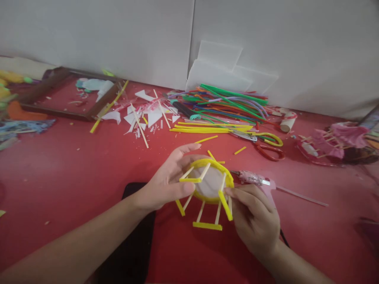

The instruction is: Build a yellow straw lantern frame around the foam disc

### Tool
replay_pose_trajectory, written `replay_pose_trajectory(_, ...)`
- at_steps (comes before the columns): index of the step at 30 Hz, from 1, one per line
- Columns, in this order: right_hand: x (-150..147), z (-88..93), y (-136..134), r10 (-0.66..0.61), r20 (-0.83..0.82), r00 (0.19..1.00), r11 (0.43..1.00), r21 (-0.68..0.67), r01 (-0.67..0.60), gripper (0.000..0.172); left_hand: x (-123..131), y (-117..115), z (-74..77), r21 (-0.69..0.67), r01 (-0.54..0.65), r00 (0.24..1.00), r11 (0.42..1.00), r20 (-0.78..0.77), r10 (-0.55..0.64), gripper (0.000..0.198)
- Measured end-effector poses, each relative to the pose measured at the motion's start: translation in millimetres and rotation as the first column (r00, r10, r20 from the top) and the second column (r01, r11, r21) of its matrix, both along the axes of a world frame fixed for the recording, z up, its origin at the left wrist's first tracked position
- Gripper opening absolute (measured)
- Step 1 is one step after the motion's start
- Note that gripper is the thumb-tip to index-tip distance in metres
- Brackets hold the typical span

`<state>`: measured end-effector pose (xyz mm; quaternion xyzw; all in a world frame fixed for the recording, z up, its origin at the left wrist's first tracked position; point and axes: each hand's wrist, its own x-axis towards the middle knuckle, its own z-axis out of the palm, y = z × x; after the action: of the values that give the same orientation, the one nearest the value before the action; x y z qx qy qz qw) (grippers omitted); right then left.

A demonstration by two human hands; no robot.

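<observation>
My left hand holds a small craft piece, a white disc ringed with yellow pipe cleaner, with wooden sticks radiating out to short yellow bars. Its thumb presses one yellow bar and its fingers reach behind the disc. My right hand pinches a yellow bar on the disc's right edge with closed fingertips. A pink glue gun lies just behind my right hand on the red table.
A heap of coloured pipe cleaners lies behind, with yellow ones and red-handled scissors in front. White scraps and sticks lie at centre left, a wooden frame far left, a black object under my left forearm, pink crafts right.
</observation>
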<state>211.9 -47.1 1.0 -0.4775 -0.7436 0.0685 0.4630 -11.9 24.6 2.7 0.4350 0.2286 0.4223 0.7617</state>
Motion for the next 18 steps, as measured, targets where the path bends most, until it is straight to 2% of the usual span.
replay_pose_trajectory(7,1.3,-0.9,1.1,0.011,0.017,1.000,1.000,0.025,-0.012,0.031,2.6,-1.4,3.6,0.023,-0.023,1.000,0.999,-0.019,0.023,0.069)
replay_pose_trajectory(18,1.0,1.9,0.4,0.015,0.060,0.998,0.998,0.058,-0.019,0.032,4.0,-1.5,-0.8,0.039,-0.047,0.999,0.998,-0.002,0.047,0.066)
